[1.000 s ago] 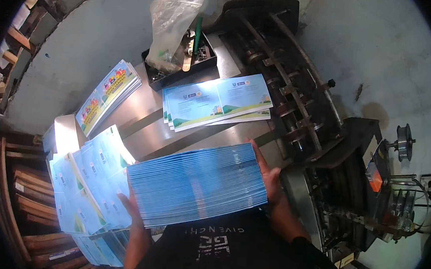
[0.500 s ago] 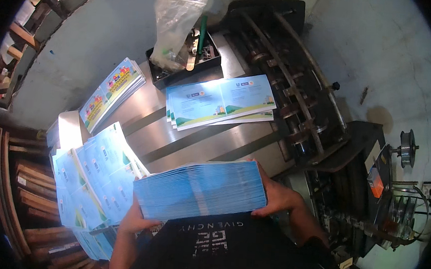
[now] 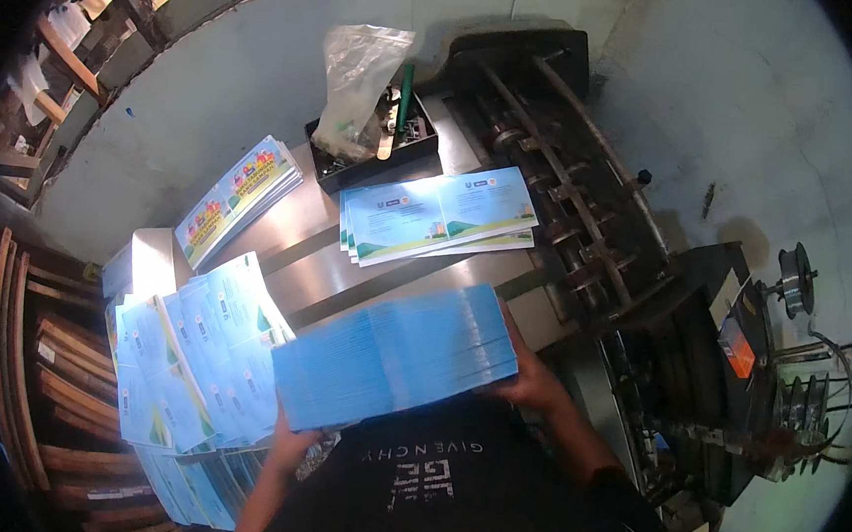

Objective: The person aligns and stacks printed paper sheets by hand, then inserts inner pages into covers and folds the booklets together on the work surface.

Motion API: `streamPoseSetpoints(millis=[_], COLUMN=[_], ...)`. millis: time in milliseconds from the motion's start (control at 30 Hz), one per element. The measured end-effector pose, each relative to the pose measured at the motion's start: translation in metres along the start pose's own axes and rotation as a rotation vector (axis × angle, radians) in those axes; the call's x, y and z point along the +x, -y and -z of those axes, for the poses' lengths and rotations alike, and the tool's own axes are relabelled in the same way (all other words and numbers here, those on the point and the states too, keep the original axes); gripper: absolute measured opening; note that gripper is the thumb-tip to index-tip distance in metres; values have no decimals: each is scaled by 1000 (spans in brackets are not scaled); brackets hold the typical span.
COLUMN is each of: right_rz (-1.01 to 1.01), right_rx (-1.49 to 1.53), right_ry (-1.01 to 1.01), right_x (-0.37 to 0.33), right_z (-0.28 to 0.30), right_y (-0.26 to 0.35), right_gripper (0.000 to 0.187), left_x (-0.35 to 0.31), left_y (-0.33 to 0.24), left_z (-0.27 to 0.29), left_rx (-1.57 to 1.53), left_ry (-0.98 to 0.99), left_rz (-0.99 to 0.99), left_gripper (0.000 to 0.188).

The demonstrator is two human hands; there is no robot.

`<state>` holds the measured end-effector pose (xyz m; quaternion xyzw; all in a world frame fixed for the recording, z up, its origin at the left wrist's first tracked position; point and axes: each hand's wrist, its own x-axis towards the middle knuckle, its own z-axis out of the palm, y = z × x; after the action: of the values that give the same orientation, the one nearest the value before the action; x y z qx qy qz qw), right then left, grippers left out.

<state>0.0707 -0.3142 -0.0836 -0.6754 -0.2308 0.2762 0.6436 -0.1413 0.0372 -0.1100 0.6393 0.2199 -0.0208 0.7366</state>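
Note:
A thick stack of blue printed sheets (image 3: 395, 363) is held up in front of my chest, its many edges showing as fine lines. My left hand (image 3: 292, 442) grips the stack's lower left end. At the right end my right hand (image 3: 527, 372) is closed on it, with part of the fingers hidden behind the paper. Beyond the stack, a few long blue and green printed sheets (image 3: 440, 213) lie on the metal table. To the left are large piles of similar light blue sheets (image 3: 198, 354), close to my left forearm.
A pile of yellow-printed sheets (image 3: 238, 199) lies at the far left of the metal table (image 3: 331, 277). Behind it stands a black box (image 3: 394, 165) of tools with a clear plastic bag (image 3: 360, 83). A dark machine with rods (image 3: 570, 177) is on the right, wooden slats (image 3: 72, 380) on the left.
The stack has tilted, its right end rising, and my right hand has moved up with it. The whole view has shifted slightly, with the table things appearing lower.

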Motion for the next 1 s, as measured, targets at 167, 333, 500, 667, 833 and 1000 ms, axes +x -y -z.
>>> streamPoseSetpoints(millis=[167, 333, 500, 667, 833, 1000], right_rz=[82, 97, 36, 57, 105, 17], right_rx=[-121, -391, -144, -275, -375, -503], right_ry=[-39, -50, -141, -226, -215, -194], right_x=[18, 31, 14, -1, 6, 24], right_z=[8, 14, -7, -14, -8, 4], right_y=[-7, -21, 1, -31, -28, -8], right_gripper=[135, 131, 124, 115, 115, 107], left_x=[12, 28, 25, 40, 43, 65], left_y=[-2, -2, 5, -1, -12, -15], left_z=[5, 9, 14, 20, 1, 14], left_rx=[184, 222, 251, 423, 249, 762], left_ry=[86, 70, 91, 173, 67, 144], left_rz=[-30, -73, -7, 65, -90, -204], left_gripper=[101, 97, 85, 71, 70, 83])
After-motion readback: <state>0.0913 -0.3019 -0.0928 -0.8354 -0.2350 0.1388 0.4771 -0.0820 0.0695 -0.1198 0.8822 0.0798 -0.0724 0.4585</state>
